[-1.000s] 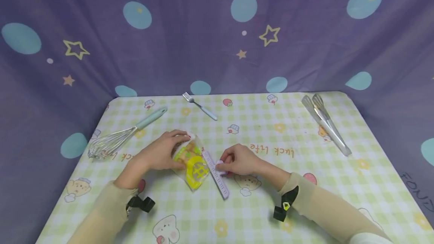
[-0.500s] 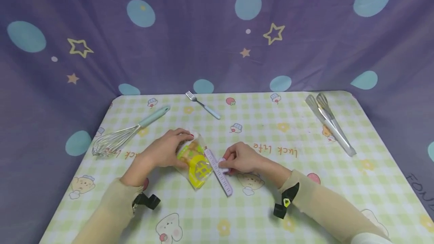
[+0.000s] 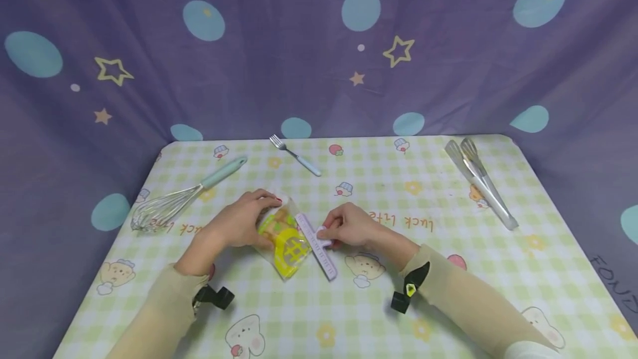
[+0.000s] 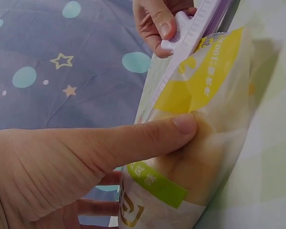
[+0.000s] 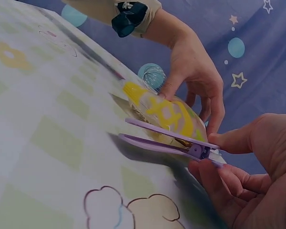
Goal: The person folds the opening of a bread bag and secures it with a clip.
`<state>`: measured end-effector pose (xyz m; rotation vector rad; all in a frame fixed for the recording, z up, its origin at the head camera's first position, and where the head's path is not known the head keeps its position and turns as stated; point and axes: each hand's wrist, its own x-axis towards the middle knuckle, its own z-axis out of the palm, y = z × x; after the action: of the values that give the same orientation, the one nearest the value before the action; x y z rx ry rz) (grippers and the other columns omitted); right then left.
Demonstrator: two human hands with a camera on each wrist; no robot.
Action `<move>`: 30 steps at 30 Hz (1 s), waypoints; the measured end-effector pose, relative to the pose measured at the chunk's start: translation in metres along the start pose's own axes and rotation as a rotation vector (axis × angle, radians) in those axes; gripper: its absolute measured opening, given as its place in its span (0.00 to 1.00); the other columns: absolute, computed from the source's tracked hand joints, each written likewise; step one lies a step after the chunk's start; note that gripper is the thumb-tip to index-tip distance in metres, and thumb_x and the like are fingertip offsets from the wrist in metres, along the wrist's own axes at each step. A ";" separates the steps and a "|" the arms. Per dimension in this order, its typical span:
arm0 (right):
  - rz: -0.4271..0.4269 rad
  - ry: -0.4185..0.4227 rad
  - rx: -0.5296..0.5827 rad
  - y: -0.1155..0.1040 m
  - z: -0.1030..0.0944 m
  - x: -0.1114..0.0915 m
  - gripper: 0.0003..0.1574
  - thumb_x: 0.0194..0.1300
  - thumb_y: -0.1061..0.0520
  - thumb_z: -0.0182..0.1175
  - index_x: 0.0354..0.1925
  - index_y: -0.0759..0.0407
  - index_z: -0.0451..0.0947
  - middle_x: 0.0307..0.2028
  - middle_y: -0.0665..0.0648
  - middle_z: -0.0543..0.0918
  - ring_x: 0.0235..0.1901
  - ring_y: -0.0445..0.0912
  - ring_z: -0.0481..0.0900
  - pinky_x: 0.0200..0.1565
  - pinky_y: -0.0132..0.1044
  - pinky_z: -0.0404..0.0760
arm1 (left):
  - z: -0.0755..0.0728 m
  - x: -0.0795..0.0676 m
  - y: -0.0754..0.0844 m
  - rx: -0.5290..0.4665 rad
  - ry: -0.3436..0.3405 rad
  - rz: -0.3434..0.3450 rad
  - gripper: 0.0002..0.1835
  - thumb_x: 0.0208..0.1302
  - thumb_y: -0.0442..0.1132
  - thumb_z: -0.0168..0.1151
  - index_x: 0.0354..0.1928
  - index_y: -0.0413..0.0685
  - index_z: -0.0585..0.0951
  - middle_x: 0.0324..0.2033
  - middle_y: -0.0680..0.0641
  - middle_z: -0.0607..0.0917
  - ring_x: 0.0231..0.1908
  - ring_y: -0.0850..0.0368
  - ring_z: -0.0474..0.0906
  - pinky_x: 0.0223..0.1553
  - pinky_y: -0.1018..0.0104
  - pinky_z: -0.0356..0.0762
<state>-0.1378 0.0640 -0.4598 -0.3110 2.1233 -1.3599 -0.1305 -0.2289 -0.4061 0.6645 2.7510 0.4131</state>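
Two grips logged: left hand (image 3: 238,220) held yellow-printed bag (image 3: 285,246), right hand (image 3: 353,225) pinched purple clip (image 3: 317,247), parted, alongside; keeping bag edge flat seemed advisable.

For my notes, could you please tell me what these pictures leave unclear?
Left wrist view: fingertips of the left hand, hidden behind the clear yellow-printed plastic bag.
Left wrist view: far end of the long lilac plastic clip, cut off by the top edge.
Head view: the bag's lettering, too small.
Right wrist view: most of the silver wire whisk, behind the left hand.
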 end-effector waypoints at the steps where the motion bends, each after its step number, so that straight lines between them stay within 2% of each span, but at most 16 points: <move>1: -0.002 0.001 -0.003 -0.001 0.000 0.001 0.09 0.65 0.54 0.76 0.34 0.58 0.87 0.22 0.53 0.85 0.22 0.44 0.85 0.28 0.30 0.80 | 0.000 0.000 0.000 -0.001 0.002 -0.001 0.50 0.47 0.52 0.89 0.73 0.48 0.77 0.71 0.43 0.75 0.71 0.37 0.71 0.67 0.38 0.78; 12: 0.009 0.013 0.005 -0.006 0.002 0.011 0.09 0.65 0.55 0.76 0.34 0.58 0.86 0.22 0.53 0.85 0.21 0.44 0.84 0.28 0.30 0.77 | 0.001 0.000 0.000 0.006 0.005 -0.020 0.50 0.46 0.52 0.88 0.73 0.50 0.77 0.71 0.44 0.75 0.71 0.39 0.72 0.62 0.38 0.81; 19: 0.016 0.033 -0.009 -0.009 0.003 0.016 0.10 0.65 0.54 0.76 0.34 0.57 0.86 0.22 0.53 0.86 0.22 0.43 0.82 0.28 0.31 0.73 | 0.001 0.001 0.001 0.003 0.003 -0.026 0.50 0.46 0.51 0.89 0.73 0.50 0.77 0.71 0.44 0.76 0.70 0.39 0.72 0.62 0.37 0.80; 30: 0.033 0.055 -0.014 -0.012 0.005 0.023 0.10 0.66 0.52 0.76 0.35 0.56 0.87 0.23 0.54 0.86 0.22 0.44 0.82 0.28 0.31 0.73 | 0.001 0.001 0.001 0.006 0.011 -0.027 0.50 0.45 0.52 0.89 0.72 0.50 0.77 0.70 0.44 0.76 0.70 0.39 0.72 0.62 0.37 0.81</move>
<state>-0.1545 0.0439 -0.4589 -0.2463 2.1742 -1.3495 -0.1303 -0.2271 -0.4072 0.6280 2.7689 0.4038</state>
